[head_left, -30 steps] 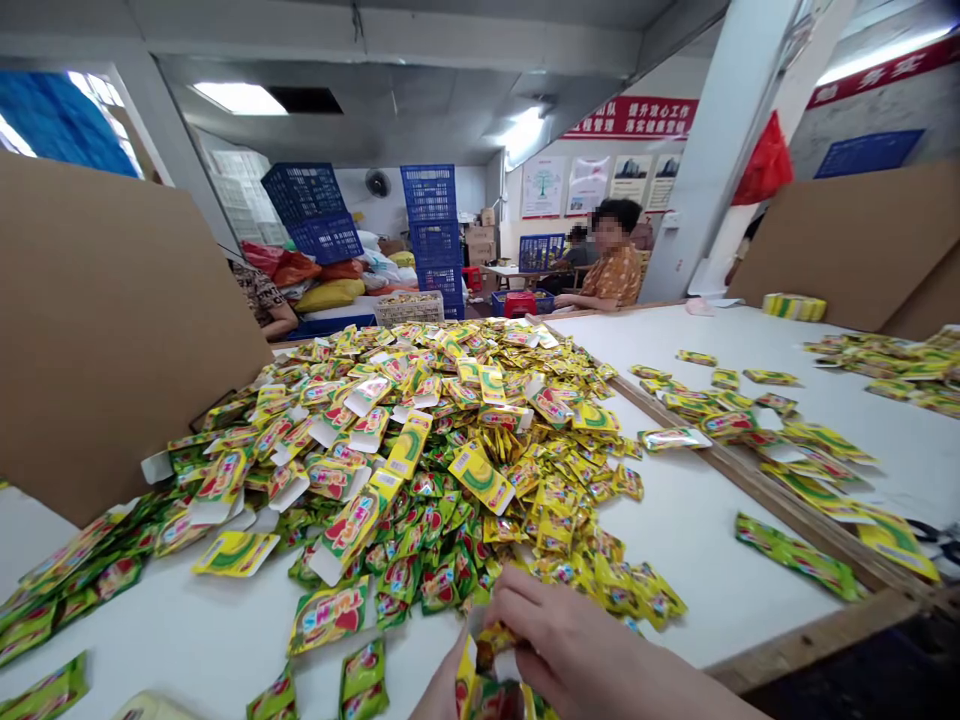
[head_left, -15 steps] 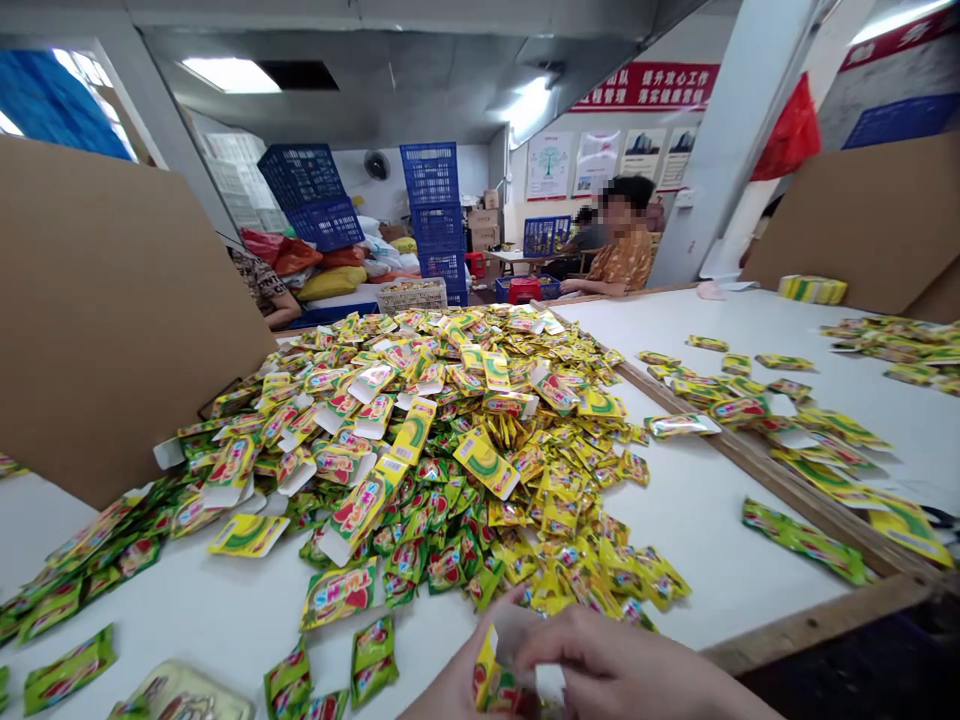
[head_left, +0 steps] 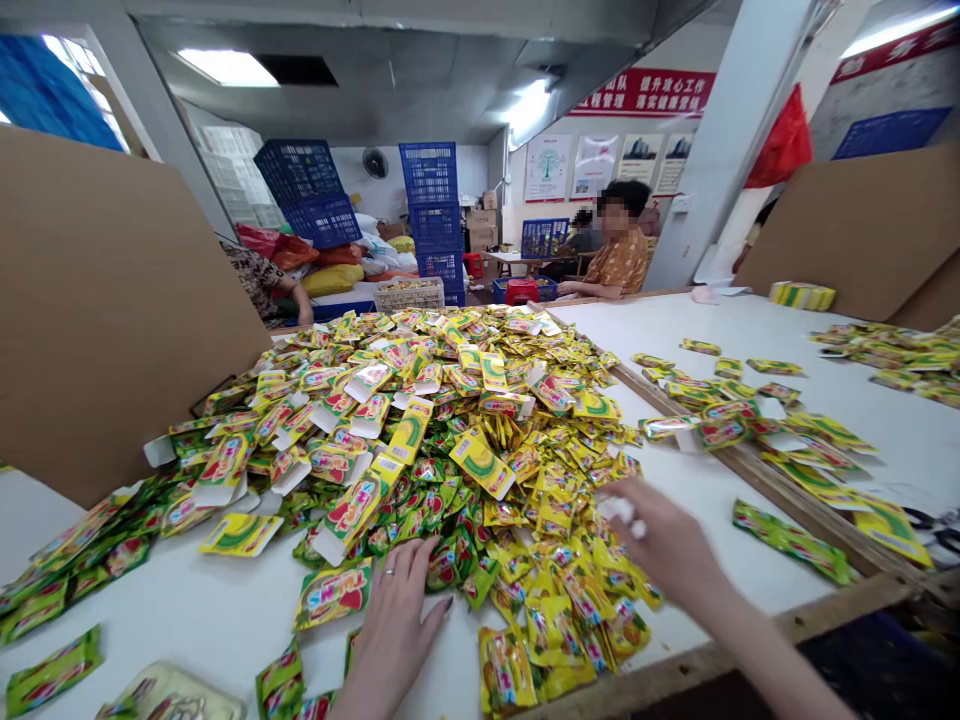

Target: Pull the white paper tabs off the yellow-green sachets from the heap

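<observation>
Head view: hands parting, carton out of grip

My left hand (head_left: 397, 610) and right hand (head_left: 667, 540) are no longer meeting over an opened carton; I can't tell where it's lying. Probably one piece of handling is ending. Left hand is spreading loosely, palm down, fingertips at the green sachets (head_left: 452, 560), touch unclear, holding nothing visible. Right hand is curling beside the yellow sachets (head_left: 555, 635), which are lying between my hands on the worktop (head_left: 217, 595); a white bit (head_left: 617, 508) is showing at its fingertips, held or worn unclear.
</observation>
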The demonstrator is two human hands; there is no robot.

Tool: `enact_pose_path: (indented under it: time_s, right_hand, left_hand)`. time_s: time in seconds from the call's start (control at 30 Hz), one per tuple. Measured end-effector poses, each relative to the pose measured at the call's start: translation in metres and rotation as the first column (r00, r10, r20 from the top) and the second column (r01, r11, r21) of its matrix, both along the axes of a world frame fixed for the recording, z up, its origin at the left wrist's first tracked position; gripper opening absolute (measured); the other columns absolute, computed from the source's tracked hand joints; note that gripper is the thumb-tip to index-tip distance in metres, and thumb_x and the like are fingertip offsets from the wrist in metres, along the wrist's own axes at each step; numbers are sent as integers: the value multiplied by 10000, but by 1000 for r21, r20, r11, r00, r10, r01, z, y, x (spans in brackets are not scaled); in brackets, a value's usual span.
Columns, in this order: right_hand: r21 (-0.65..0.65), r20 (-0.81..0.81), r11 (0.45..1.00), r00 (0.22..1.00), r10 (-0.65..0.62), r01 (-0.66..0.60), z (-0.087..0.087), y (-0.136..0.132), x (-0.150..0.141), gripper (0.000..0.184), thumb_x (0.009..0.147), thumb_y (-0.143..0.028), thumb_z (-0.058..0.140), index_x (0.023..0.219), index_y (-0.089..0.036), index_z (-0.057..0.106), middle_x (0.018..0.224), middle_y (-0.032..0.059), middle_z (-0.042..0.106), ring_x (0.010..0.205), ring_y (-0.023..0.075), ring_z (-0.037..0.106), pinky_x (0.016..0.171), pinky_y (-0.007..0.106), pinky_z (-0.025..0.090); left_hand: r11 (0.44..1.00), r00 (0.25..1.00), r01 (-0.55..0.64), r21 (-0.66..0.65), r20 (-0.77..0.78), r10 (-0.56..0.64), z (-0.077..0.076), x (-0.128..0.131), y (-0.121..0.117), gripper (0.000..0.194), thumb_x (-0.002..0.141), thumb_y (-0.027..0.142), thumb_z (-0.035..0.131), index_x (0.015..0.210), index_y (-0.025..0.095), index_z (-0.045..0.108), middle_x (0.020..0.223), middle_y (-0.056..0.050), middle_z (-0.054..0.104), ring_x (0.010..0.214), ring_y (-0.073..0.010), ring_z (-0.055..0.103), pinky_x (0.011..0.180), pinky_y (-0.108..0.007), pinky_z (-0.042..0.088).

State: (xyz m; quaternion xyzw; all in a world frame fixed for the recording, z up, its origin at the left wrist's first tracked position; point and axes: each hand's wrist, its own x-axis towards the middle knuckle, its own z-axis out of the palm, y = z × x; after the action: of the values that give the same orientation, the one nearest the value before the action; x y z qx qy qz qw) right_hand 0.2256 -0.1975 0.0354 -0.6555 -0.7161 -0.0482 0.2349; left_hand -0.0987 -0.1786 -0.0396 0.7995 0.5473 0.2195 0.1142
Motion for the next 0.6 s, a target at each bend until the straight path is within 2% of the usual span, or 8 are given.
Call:
enact_pose_path:
  time_s: [0.07, 0.1, 0.17, 0.27, 0.37, 0.5, 0.6]
  right_hand:
    - [-163, -24, 953, 967, 255, -255, -16, 4, -43, 372, 723, -134, 454, 1079, -196, 544, 1014, 73, 599, 970, 216, 529, 829, 330, 441]
    - [-225, -38, 918, 944, 328, -328, -24, 6, -62, 436, 681, -143, 497, 1113, -188, 530, 1026, 80, 585, 1002, 235, 498, 866, 358, 418]
    - [-295, -71, 871, 918, 390, -393, -36, 10, -86, 502, 613, -167, 559, 1114, -166, 543, 1009, 98, 571, 997, 276, 470, 870, 417, 396]
    - [-286, -132, 869, 915, 382, -404, -47, 15, -92, 407, 630, -161, 553, 1036, -157, 597, 945, 104, 569, 963, 291, 464, 849, 453, 382]
    - [-230, -205, 891, 915, 348, -391, -52, 16, -82, 326, 725, -126, 476, 1021, -176, 602, 989, 101, 554, 1004, 274, 444, 894, 452, 345]
    - [-150, -385, 926, 883, 269, -347, -54, 12, -66, 274, 785, -93, 390, 973, -189, 564, 1083, 87, 522, 1063, 241, 430, 939, 417, 322]
    - [-118, -584, 950, 794, 169, -289, -60, 9, -59, 188, 821, -134, 346, 907, -187, 504, 927, 59, 543, 898, 205, 503, 827, 359, 402]
  left_hand:
    - [999, 999, 0, 47, -42, 2, -1, 1, 1, 509, 748, 212, 506, 1251, 223, 426, 1188, -96, 528, 1154, -292, 438, 956, -495, 373]
    - [998, 999, 1, 59, -44, 2, 1, 2, -1, 496, 751, 205, 495, 1243, 222, 432, 1191, -98, 523, 1156, -288, 438, 957, -491, 376]
    - [998, 1000, 12, 54, -22, -11, 7, 6, -9, 447, 778, 222, 463, 1224, 214, 443, 1195, -107, 515, 1162, -275, 441, 960, -473, 386]
    - [996, 996, 83, 11, -25, -83, 13, 16, -20, 447, 784, 323, 497, 1220, 236, 451, 1210, -108, 512, 1158, -278, 453, 951, -461, 410]
    - [991, 989, 125, 53, -90, -120, 9, 29, -19, 429, 783, 295, 516, 1210, 282, 481, 1223, -93, 518, 1160, -294, 451, 946, -478, 411]
    - [990, 997, 70, 118, -41, -66, 6, 35, -5, 289, 850, 213, 398, 1058, 253, 594, 1131, -93, 565, 1095, -266, 490, 906, -469, 430]
    - [997, 997, 25, 68, 77, -30, 12, 31, 1, 287, 879, 232, 340, 1027, 215, 584, 1084, -98, 581, 1056, -240, 506, 890, -444, 444]
